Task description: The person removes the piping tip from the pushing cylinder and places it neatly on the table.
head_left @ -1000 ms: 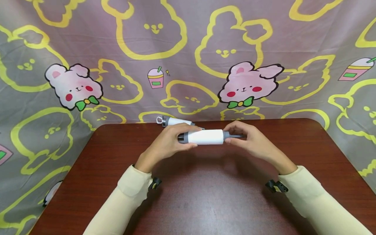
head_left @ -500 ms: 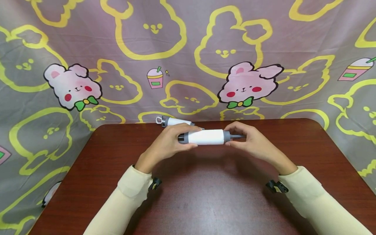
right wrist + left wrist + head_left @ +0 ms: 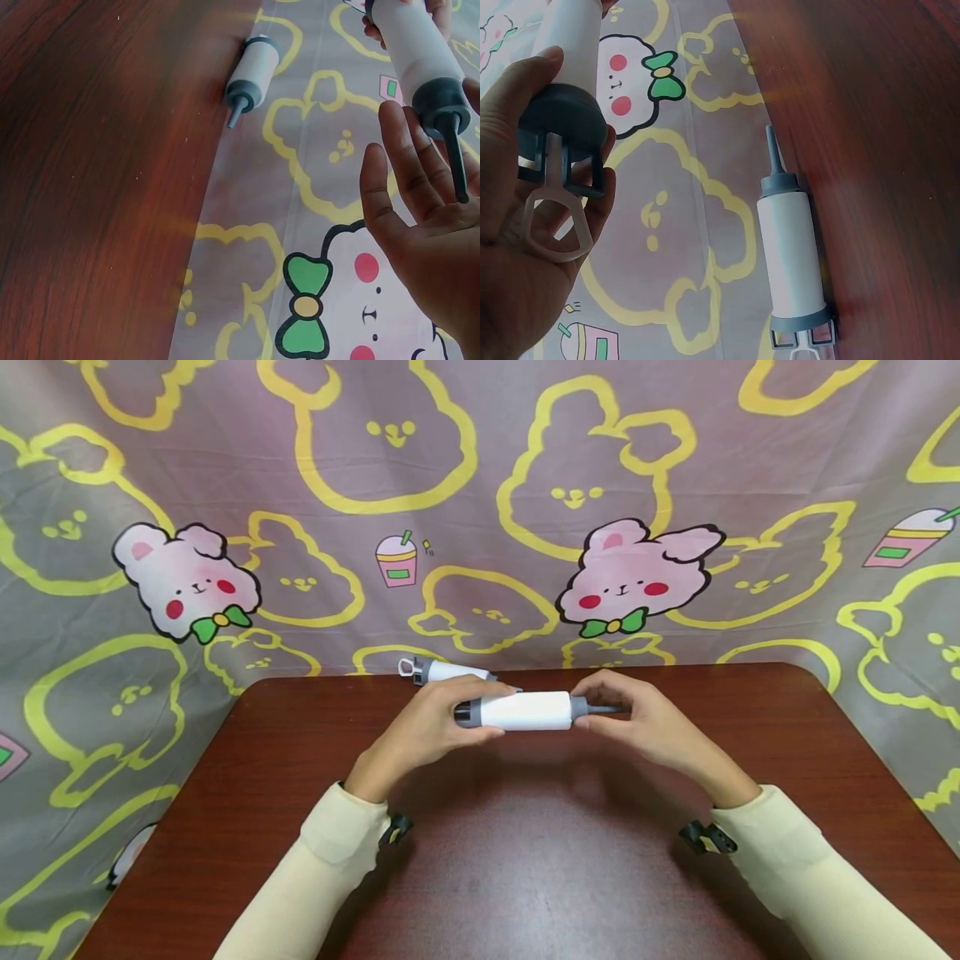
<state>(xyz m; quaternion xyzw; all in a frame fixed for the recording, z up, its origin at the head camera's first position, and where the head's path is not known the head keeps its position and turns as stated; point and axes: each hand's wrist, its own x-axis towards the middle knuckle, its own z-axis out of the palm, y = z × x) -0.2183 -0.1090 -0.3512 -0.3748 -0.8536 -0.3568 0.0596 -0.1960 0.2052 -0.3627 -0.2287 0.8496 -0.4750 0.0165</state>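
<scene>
Left fingers: the left hand grips the held tube near its grey base, thumb against the white barrel.
Right fingers: the right hand pinches the grey collar at the other end.
Looped handle: the left wrist view shows the pale looped handle below the base; the head view hides it behind the hand.
Nozzle: in the right wrist view the thin nozzle shows down to its tip, past the collar.
Against half a second ago: right thumb slightly higher on the collar; both tubes look unmoved.
Held tube: smooth, white, grey-ended, roughly level above the counter.
Second tube: the similar second tube lies at the counter's back edge, beside the patterned cloth.
</scene>
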